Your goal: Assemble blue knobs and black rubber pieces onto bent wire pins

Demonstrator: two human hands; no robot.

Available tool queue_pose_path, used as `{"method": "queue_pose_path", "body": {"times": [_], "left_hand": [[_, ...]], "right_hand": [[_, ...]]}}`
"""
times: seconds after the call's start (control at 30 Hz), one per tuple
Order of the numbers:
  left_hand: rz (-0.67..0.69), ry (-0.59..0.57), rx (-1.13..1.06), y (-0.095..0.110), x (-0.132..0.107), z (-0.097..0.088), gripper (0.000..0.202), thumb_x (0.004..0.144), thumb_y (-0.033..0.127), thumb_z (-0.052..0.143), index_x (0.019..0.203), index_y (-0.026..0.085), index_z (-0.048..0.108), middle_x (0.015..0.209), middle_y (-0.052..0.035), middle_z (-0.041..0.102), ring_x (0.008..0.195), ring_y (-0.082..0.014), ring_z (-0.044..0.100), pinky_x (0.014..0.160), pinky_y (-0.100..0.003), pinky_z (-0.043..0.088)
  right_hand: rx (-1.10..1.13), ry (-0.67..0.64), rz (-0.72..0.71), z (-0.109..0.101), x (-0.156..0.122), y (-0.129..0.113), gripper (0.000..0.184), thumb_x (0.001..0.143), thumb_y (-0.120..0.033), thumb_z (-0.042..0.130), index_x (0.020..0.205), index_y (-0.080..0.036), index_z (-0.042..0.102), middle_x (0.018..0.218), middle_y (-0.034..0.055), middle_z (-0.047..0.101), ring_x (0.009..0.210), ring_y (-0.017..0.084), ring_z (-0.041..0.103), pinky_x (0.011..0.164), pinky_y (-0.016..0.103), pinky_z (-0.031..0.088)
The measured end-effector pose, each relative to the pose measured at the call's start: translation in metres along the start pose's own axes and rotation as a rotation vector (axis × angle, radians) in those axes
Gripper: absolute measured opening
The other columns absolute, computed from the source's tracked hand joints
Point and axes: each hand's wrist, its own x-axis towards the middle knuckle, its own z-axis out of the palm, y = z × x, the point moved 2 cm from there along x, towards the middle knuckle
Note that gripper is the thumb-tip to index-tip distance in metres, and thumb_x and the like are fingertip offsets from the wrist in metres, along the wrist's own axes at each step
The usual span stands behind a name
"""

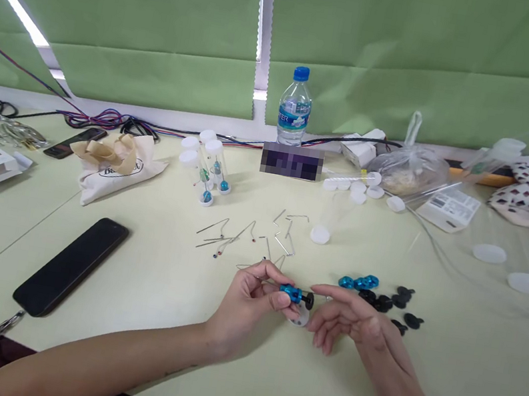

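Note:
My left hand (252,297) pinches a shiny blue cylindrical piece (290,292) between thumb and fingers. A black disc-shaped knob (309,300) sticks out of its right end. Just below, a small white round piece (299,317) is partly hidden by the fingers. My right hand (351,317) is close on the right, index finger stretched towards the knob and the other fingers loosely curled apart; I see nothing held in it. Beyond it lie several blue pieces (358,282) and black knobs (412,321). Thin bent metal wires (230,239) are scattered behind my left hand.
Clear tubes with white caps (207,161) stand at the back. A water bottle (295,108), a tied plastic bag (411,172) and loose white caps (489,253) are farther off. Leftward are a black phone (70,267) and a cloth pouch (115,166).

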Motion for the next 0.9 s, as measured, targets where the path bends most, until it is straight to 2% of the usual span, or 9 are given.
{"method": "queue_pose_path", "body": {"times": [0.3,0.5,0.63,0.9], "left_hand": [[-0.013,-0.006,0.012,0.0002,-0.0001,-0.0003,0.018,0.077,0.022,0.077,0.082,0.014,0.062,0.073,-0.0022,0.073,0.066,-0.0127,0.070,0.071,-0.026,0.054],[-0.002,-0.004,-0.005,0.0012,0.0009,0.0004,0.017,0.077,0.022,0.077,0.082,0.014,0.063,0.072,-0.0013,0.072,0.065,-0.0119,0.070,0.070,-0.025,0.054],[-0.002,-0.007,-0.010,0.0025,0.0014,0.0009,0.017,0.076,0.021,0.077,0.082,0.014,0.063,0.073,-0.0010,0.072,0.065,-0.0115,0.070,0.070,-0.024,0.054],[0.008,-0.027,-0.033,-0.0009,0.0012,0.0001,0.015,0.077,0.019,0.076,0.082,0.013,0.063,0.073,-0.0011,0.072,0.065,-0.0113,0.070,0.069,-0.024,0.054]], "right_hand": [[-0.005,-0.017,0.000,0.0000,0.0016,-0.0007,0.057,0.095,-0.060,0.027,0.123,-0.023,0.059,0.091,0.0088,0.069,0.074,0.020,0.063,0.065,0.033,0.053],[0.001,0.018,0.011,0.0000,-0.0012,-0.0018,0.059,0.094,-0.063,0.028,0.130,-0.023,0.054,0.090,0.0087,0.069,0.074,0.020,0.063,0.065,0.034,0.053],[-0.005,0.007,0.008,0.0001,-0.0008,-0.0025,0.058,0.094,-0.062,0.029,0.124,-0.023,0.059,0.090,0.0088,0.069,0.073,0.020,0.063,0.064,0.033,0.053],[-0.024,0.002,0.016,0.0007,0.0012,-0.0015,0.060,0.094,-0.062,0.028,0.124,-0.020,0.059,0.089,0.0101,0.069,0.072,0.021,0.063,0.064,0.035,0.053]]}}
